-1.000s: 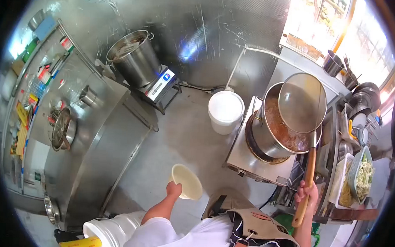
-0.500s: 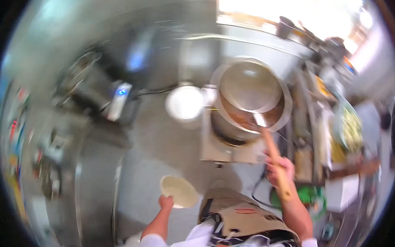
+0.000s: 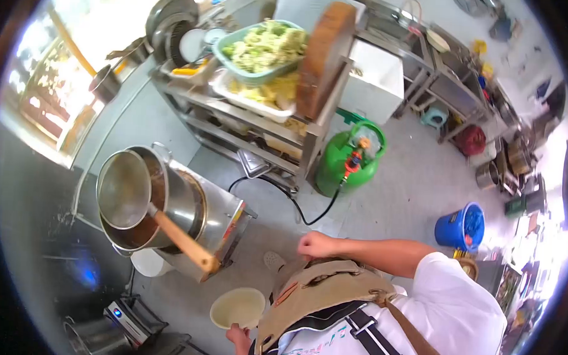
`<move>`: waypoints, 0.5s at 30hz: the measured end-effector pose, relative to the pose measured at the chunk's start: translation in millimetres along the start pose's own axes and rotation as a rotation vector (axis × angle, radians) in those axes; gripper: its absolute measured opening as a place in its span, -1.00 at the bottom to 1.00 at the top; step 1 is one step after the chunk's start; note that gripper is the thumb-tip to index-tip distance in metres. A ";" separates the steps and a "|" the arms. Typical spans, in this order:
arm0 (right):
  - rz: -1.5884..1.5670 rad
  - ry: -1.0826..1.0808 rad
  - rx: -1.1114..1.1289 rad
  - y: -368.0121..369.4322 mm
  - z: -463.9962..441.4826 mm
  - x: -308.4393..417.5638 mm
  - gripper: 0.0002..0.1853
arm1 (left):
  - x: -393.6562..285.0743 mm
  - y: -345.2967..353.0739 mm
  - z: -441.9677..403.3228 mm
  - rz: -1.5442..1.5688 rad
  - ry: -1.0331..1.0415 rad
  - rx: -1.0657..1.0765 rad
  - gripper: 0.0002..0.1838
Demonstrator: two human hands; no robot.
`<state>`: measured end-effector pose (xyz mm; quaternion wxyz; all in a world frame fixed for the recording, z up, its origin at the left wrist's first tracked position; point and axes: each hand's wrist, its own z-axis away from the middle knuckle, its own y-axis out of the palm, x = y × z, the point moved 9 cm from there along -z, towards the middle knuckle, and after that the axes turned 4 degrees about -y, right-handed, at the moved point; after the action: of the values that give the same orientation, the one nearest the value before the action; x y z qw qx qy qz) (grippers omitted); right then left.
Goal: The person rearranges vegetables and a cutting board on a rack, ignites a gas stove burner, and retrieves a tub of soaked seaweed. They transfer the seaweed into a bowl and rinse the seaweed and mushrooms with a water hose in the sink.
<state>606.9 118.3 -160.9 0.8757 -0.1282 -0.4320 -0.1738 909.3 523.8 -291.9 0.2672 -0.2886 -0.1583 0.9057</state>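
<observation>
My left hand (image 3: 238, 334) grips the rim of a cream-coloured bowl (image 3: 238, 307), held low beside my apron; I make out nothing inside it. In front of my waist, my right hand (image 3: 317, 244) is curled into a fist with nothing visible in it. A wide, round metal scoop (image 3: 124, 189) with a long wooden handle (image 3: 183, 241) lies across the mouth of a large steel pot (image 3: 182, 202); whether it is a ladle or a strainer I cannot tell. Brown liquid shows in the pot, which stands on a low metal burner stand (image 3: 223, 207).
A green gas cylinder (image 3: 340, 167) with a black hose stands ahead. Behind it, a metal rack (image 3: 236, 107) carries a tub of chopped greens (image 3: 263, 48) and an upright wooden board (image 3: 325, 60). A blue bucket (image 3: 451, 230) is on the floor to the right.
My view has swung to the right. The right hand has let go of the scoop's wooden handle and drawn back to my waist. The bowl remains in my left hand.
</observation>
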 end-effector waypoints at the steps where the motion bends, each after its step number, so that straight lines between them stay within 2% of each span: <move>1: 0.024 -0.058 -0.130 -20.9 26.4 -36.4 -0.56 | -3.8 9.8 8.8 -0.006 -0.004 0.007 -0.84; 3: 0.160 -0.096 -0.371 -49.5 88.8 -106.5 -0.40 | -10.6 32.9 29.8 -0.007 0.009 0.017 -0.84; 4: -0.024 0.005 -0.200 -50.6 117.9 -148.0 -0.34 | -14.3 47.4 44.0 0.010 0.022 0.039 -0.84; 6: -0.246 0.154 -0.328 -70.1 178.7 -197.7 -0.29 | -15.4 80.4 72.4 0.136 0.041 0.112 -0.85; 9: -0.756 0.147 -0.348 -64.2 225.2 -301.0 -0.28 | -14.9 130.4 128.8 0.114 0.068 0.081 -0.83; 12: -0.668 0.186 -0.400 -54.0 251.0 -417.8 -0.23 | -36.4 203.2 196.4 0.006 0.171 0.207 -0.81; 15: -0.053 0.524 -0.371 -103.6 291.0 -416.5 -0.21 | -44.9 261.0 277.0 -0.033 0.178 0.293 -0.80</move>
<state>120.9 214.1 -314.0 0.9140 -0.2253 -0.1559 -0.2993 669.7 250.7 -170.4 0.3343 -0.3230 -0.0051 0.8854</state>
